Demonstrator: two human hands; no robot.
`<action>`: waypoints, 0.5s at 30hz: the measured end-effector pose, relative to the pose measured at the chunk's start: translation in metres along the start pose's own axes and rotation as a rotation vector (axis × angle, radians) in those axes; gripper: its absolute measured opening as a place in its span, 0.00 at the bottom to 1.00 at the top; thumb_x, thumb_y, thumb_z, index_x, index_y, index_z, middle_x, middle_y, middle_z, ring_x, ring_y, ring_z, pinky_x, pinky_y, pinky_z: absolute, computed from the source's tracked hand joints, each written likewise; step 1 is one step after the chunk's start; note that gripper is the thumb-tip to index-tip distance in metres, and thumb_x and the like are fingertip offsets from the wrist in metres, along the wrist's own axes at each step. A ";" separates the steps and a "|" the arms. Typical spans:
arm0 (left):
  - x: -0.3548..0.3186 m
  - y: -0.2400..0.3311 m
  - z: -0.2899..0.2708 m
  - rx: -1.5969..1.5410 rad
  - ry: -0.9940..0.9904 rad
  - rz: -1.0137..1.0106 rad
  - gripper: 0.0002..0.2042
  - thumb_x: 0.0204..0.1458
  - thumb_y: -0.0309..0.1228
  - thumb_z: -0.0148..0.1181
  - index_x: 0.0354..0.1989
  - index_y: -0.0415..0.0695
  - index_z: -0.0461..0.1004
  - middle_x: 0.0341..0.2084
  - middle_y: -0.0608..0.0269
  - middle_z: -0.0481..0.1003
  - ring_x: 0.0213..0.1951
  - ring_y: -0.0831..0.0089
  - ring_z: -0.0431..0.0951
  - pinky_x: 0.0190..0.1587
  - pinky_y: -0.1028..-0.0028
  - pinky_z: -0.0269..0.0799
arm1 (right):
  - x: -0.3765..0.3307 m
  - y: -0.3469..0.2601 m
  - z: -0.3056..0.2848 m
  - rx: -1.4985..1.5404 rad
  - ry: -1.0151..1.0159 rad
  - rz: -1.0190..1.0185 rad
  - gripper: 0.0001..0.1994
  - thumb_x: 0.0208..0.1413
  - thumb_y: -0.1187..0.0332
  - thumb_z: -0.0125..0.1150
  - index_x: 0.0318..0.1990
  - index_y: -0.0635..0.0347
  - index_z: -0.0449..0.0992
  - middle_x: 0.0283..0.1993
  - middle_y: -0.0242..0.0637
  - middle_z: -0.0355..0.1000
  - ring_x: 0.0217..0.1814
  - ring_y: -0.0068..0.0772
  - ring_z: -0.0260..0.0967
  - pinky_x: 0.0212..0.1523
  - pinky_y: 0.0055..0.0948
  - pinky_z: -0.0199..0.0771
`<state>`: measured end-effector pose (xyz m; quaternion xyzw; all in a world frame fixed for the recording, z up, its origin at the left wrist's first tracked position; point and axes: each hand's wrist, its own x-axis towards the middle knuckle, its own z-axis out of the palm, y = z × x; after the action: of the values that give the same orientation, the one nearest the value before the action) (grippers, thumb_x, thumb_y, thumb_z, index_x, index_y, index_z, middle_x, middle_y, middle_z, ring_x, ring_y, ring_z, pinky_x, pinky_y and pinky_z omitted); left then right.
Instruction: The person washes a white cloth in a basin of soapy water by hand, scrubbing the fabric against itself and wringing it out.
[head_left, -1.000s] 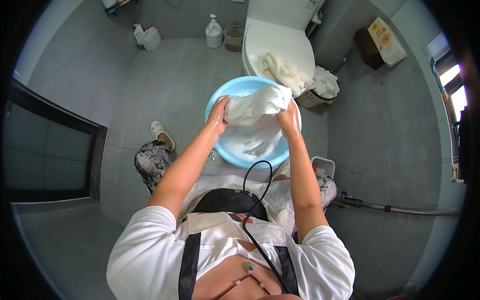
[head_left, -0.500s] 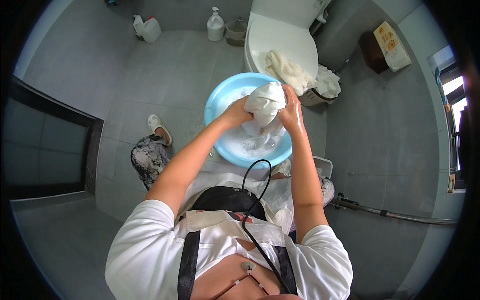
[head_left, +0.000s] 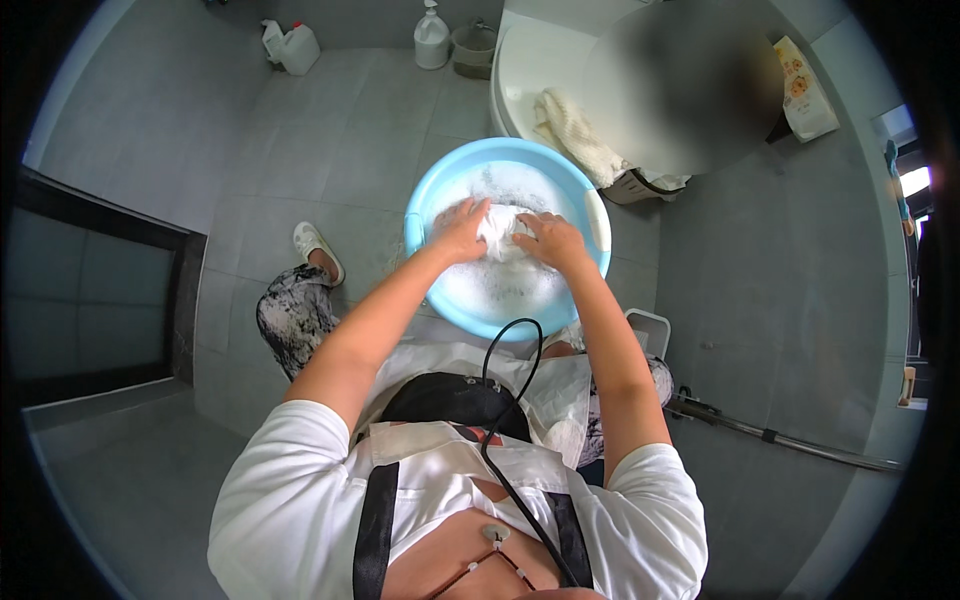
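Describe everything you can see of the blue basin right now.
The basin is light blue, round and wide-rimmed, and looks plastic. A whitish elongated patch marks the right of its rim; what it is, I can't tell. It stands upright on the grey tiled floor, before the toilet, holding foamy water and a white cloth under the left hand and right hand. Foam hides its bottom.

A bathroom: white toilet [head_left: 555, 65], grey tiled floor [head_left: 345, 150].
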<state>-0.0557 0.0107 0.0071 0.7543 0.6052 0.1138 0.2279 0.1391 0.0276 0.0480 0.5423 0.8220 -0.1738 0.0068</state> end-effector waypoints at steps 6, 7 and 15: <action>0.005 0.014 0.016 0.102 -0.205 -0.125 0.28 0.41 0.26 0.49 0.55 0.40 0.51 0.50 0.51 0.58 0.51 0.58 0.61 0.52 0.63 0.55 | 0.021 -0.001 0.050 -0.027 -0.069 0.137 0.20 0.48 0.55 0.48 0.48 0.50 0.65 0.48 0.49 0.63 0.52 0.45 0.59 0.48 0.40 0.61; 0.007 0.014 0.018 0.062 -0.280 -0.174 0.27 0.43 0.27 0.46 0.55 0.40 0.50 0.51 0.49 0.58 0.51 0.58 0.60 0.53 0.64 0.55 | 0.026 0.006 0.067 -0.003 -0.095 0.162 0.18 0.50 0.57 0.46 0.48 0.51 0.65 0.49 0.49 0.63 0.52 0.46 0.59 0.49 0.40 0.61; 0.036 -0.055 0.120 0.231 -0.198 0.023 0.19 0.51 0.33 0.38 0.52 0.42 0.59 0.49 0.50 0.62 0.51 0.57 0.62 0.53 0.67 0.55 | 0.069 0.039 0.128 -0.138 -0.353 0.321 0.23 0.55 0.58 0.33 0.57 0.55 0.54 0.61 0.42 0.47 0.63 0.43 0.41 0.59 0.43 0.43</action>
<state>-0.0404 0.0295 -0.1279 0.7897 0.5803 -0.0288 0.1970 0.1235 0.0650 -0.0966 0.6253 0.7213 -0.2062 0.2147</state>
